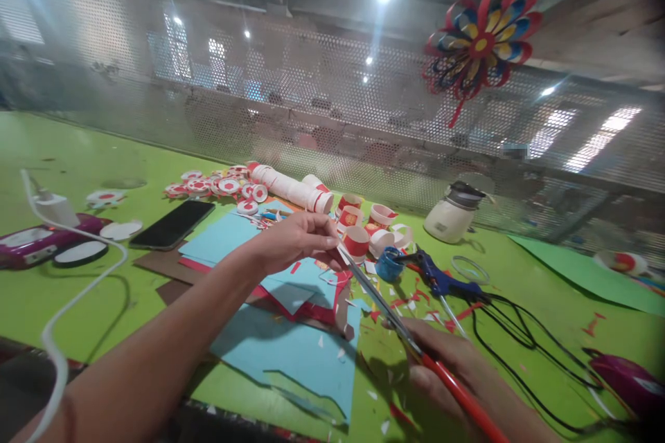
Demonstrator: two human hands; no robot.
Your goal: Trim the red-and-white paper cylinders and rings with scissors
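My left hand (306, 239) is closed in a pinch above the coloured paper. Between its fingertips is a small white piece (340, 247) that looks like paper, mostly hidden. With my right hand (433, 353) I hold long-bladed scissors (371, 291) with red handles. Their blade tips reach up to the left fingertips, touching or nearly touching the white piece. Below the hands lie light blue sheets (291, 353) over red and brown ones, scattered with small cut scraps. Just beyond the left hand stand several red and white paper rings (357, 241).
A blue glue gun (441, 280) with a black cord lies right, beside a small blue pot (388, 264). A pale jar (451, 214) stands behind. Left are a phone (172, 224), a white cable (52, 332) and red-white discs (228, 185). A perforated screen (312, 104) borders the green table.
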